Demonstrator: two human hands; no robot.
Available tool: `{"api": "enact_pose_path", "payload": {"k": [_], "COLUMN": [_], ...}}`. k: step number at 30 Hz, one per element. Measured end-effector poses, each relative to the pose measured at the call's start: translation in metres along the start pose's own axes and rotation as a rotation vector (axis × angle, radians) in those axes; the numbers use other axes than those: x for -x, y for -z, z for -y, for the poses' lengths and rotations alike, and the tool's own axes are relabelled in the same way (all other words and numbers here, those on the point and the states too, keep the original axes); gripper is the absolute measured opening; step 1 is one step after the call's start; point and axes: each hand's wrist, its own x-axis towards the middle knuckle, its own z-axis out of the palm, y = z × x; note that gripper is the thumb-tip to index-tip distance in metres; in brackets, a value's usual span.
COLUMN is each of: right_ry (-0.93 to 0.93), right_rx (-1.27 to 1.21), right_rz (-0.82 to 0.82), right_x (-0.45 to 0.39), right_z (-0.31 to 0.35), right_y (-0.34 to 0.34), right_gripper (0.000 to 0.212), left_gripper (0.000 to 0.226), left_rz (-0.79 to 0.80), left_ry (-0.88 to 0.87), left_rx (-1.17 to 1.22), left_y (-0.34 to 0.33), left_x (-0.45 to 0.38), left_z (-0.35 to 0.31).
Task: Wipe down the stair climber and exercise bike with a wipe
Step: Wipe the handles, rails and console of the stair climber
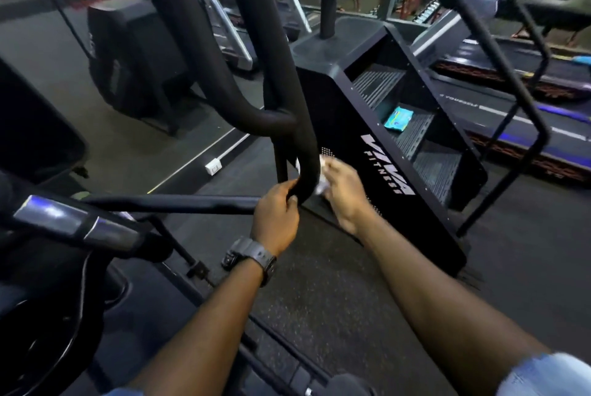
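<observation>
The right hand (343, 192) presses a white wipe (323, 171) against the upright handrail bend (308, 168) just left of it, while the left hand (276, 213) grips the rail below.

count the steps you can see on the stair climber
3. The top step sits highest, the middle step carries the wipe pack, and the bottom step is nearest the floor. More may be hidden inside the housing.

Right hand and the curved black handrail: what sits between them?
A white wipe, held by the right hand against the handrail; the left hand grips the rail's bend. Head view.
</observation>
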Motion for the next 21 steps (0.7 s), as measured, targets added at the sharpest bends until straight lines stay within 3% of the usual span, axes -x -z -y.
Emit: {"api": "enact_pose_path", "payload": {"k": [4,8,10,13,15,18,21], "right_ry": [0.220,0.055,0.015,0.220,0.338,0.380,0.636], "right_rx": [-0.068,-0.039,-0.043,-0.021,0.106,0.457,0.678], "right_rz": [0.029,-0.040,-0.084,-0.125,-0.152,-0.346,-0.400], "right_x": [-0.030,0.021,0.023,-0.002,0.001,0.038,0.034], "right_z": [0.046,-0.024,-0.024,0.018,0.017,-0.019,-0.022], "right_y": [-0.019,-0.013,-0.014,-0.025,-0.029,-0.030,-0.033], "right_gripper": [0.030,0.034,0.032,0.033,0.036,0.040,0.039], "left_gripper": [0.041,0.045,0.048,0.055,0.059,0.061,0.063], "left_rz": [-0.006,-0.023,-0.016,0.001,0.011,0.021,0.034], "left_ry": [-0.058,-0.045,-0.041,-0.039,-0.033,-0.025,-0.053], "left_rx": [-0.208,-0.217,-0.244,-0.277,-0.282,-0.271,-0.279], "left_y": [0.003,0.005,0.004,0.006,0.007,0.006,0.007], "left_x": [0.000,0.003,0.003,0.000,-0.002,0.000,0.001], "left_z": [0.010,0.013,0.015,0.020,0.021,0.023,0.028]}}
